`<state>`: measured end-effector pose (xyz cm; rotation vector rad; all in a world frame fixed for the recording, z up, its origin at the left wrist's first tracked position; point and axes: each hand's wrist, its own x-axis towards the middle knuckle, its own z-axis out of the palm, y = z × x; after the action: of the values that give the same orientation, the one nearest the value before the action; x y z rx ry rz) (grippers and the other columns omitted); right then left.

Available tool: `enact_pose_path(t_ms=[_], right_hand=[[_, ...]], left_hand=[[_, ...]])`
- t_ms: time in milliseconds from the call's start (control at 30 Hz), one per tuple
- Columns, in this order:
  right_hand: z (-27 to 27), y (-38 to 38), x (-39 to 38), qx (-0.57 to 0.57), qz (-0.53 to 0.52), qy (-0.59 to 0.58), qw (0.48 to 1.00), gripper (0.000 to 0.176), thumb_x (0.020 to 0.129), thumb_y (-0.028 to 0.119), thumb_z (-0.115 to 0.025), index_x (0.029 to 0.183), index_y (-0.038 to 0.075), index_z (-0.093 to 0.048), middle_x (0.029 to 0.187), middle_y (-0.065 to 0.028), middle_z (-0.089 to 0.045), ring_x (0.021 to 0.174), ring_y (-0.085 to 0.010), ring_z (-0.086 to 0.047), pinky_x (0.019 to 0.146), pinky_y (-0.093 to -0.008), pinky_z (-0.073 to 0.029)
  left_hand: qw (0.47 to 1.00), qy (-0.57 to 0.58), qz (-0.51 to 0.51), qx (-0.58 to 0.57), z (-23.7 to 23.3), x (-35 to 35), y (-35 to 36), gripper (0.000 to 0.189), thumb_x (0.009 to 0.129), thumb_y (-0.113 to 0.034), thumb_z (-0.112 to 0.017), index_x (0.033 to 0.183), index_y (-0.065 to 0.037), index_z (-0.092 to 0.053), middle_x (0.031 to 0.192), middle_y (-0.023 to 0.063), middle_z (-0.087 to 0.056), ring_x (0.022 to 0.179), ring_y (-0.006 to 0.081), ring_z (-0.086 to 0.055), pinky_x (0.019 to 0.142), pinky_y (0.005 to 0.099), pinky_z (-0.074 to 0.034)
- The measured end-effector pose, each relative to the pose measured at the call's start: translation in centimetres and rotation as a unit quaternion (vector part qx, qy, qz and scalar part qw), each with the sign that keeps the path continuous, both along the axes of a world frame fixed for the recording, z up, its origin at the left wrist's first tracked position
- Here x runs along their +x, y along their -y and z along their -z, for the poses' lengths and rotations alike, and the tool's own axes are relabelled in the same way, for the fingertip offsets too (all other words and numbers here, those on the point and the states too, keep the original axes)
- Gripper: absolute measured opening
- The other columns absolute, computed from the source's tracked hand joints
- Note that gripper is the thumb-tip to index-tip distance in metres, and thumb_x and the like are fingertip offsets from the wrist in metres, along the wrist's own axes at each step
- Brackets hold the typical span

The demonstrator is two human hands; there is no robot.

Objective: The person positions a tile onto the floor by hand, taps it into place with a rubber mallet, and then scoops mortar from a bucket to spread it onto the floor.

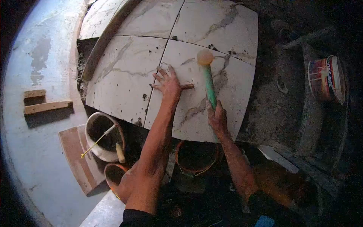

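Observation:
My left hand lies with fingers spread on a white marble-patterned floor tile, near its seam with the tile to the left. In my right hand is a mallet with a green handle and a pale yellowish, rounded head. The fingers wrap round the lower handle, and the head overlaps the upper part of the same tile in this view. Dark crumbs of mortar are scattered along the tile seams.
A white bucket with a wooden-handled tool stands at lower left, beside cardboard. Another bucket sits below the tiles. A wooden strip borders the tiles at left. At far right is a printed paint bucket on dark rough ground.

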<state>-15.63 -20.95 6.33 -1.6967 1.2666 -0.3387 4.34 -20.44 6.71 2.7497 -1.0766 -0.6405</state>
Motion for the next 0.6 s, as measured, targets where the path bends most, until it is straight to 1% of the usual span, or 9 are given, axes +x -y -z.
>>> enact_pose_path(t_ms=[100,167,200,233,267,333,433,467,600], right_hand=[[0.3,-0.2,-0.2,0.059,0.008,-0.033,0.998,0.039,0.083,0.033,-0.049,0.099,-0.003,-0.046,0.075,-0.0256,-0.057,0.072,-0.0405,-0.057,0.061,-0.0441,-0.044],[-0.6,-0.4,0.6,0.006,-0.024,-0.075,0.997,0.041,0.081,0.031,-0.051,0.1,-0.005,-0.044,0.074,-0.0257,-0.057,0.07,-0.0399,-0.057,0.06,-0.0442,-0.044],[-0.2,-0.5,1.0,0.004,-0.024,-0.075,0.997,0.041,0.081,0.031,-0.051,0.1,-0.005,-0.044,0.074,-0.0257,-0.057,0.07,-0.0399,-0.057,0.06,-0.0442,-0.044],[0.3,-0.8,1.7,-0.047,-0.058,-0.053,0.996,0.041,0.081,0.03,-0.051,0.101,-0.006,-0.044,0.073,-0.0248,-0.057,0.069,-0.0396,-0.057,0.06,-0.0443,-0.045],[0.8,-1.3,2.5,-0.095,-0.091,-0.031,0.991,0.042,0.08,0.029,-0.052,0.101,-0.006,-0.044,0.072,-0.0238,-0.057,0.068,-0.0393,-0.057,0.06,-0.0444,-0.045],[-0.1,-1.0,6.0,-0.074,-0.152,-0.046,0.985,0.042,0.08,0.03,-0.053,0.103,-0.004,-0.043,0.072,-0.0218,-0.057,0.067,-0.0396,-0.057,0.06,-0.0449,-0.046],[-1.7,-0.9,11.3,-0.126,-0.204,0.029,0.97,0.041,0.08,0.032,-0.052,0.101,-0.002,-0.044,0.069,-0.021,-0.057,0.066,-0.0385,-0.058,0.059,-0.0444,-0.047],[-2.4,-1.0,12.9,-0.152,-0.206,0.055,0.965,0.039,0.08,0.032,-0.052,0.099,-0.001,-0.044,0.068,-0.0215,-0.057,0.066,-0.0381,-0.058,0.058,-0.0445,-0.047],[-1.5,0.2,17.5,-0.132,-0.213,0.012,0.968,0.038,0.079,0.034,-0.053,0.094,0.0,-0.044,0.07,-0.0222,-0.057,0.066,-0.0382,-0.058,0.059,-0.0448,-0.048]], left_hand=[[1.0,0.008,0.009,-0.004,-0.3,-0.4,-0.5,0.116,0.047,-0.063,-0.069,0.134,-0.006,-0.017,0.136,0.0299,-0.002,0.123,0.0513,-0.005,0.088,0.0697,-0.013],[1.0,0.016,0.018,-0.01,0.2,0.5,-1.1,0.115,0.05,-0.066,-0.065,0.134,-0.004,-0.017,0.137,0.0292,-0.003,0.124,0.0489,-0.006,0.089,0.069,-0.011],[0.999,0.02,0.015,-0.039,1.7,1.5,-1.7,0.114,0.053,-0.069,-0.06,0.133,-0.002,-0.016,0.137,0.0273,-0.003,0.126,0.0448,-0.005,0.091,0.0676,-0.008],[0.998,0.025,0.011,-0.065,2.3,2.5,-2.4,0.113,0.056,-0.072,-0.054,0.133,0.001,-0.015,0.138,0.0253,-0.004,0.128,0.0408,-0.005,0.093,0.0662,-0.006],[0.998,0.025,0.009,-0.062,2.9,3.9,-3.6,0.113,0.056,-0.072,-0.054,0.133,0.001,-0.015,0.138,0.0253,-0.004,0.128,0.0408,-0.005,0.093,0.0662,-0.006],[0.991,0.125,-0.042,0.003,3.3,6.6,-5.8,0.111,0.062,-0.073,-0.048,0.132,0.005,-0.012,0.14,0.0204,-0.003,0.13,0.0327,-0.001,0.095,0.0634,-0.001],[0.994,0.108,-0.014,-0.013,4.2,9.5,-7.2,0.107,0.065,-0.068,-0.051,0.133,0.005,-0.01,0.141,0.019,-0.001,0.13,0.0325,0.004,0.095,0.0635,0.0],[0.99,0.137,0.004,-0.023,5.5,9.8,-7.8,0.104,0.067,-0.062,-0.054,0.133,0.004,-0.008,0.141,0.0185,0.001,0.13,0.0326,0.005,0.095,0.0637,0.0],[0.994,0.109,0.0,0.005,4.6,9.9,-7.6,0.103,0.067,-0.058,-0.057,0.133,0.004,-0.006,0.141,0.018,0.004,0.13,0.0335,0.005,0.094,0.0644,-0.001]])
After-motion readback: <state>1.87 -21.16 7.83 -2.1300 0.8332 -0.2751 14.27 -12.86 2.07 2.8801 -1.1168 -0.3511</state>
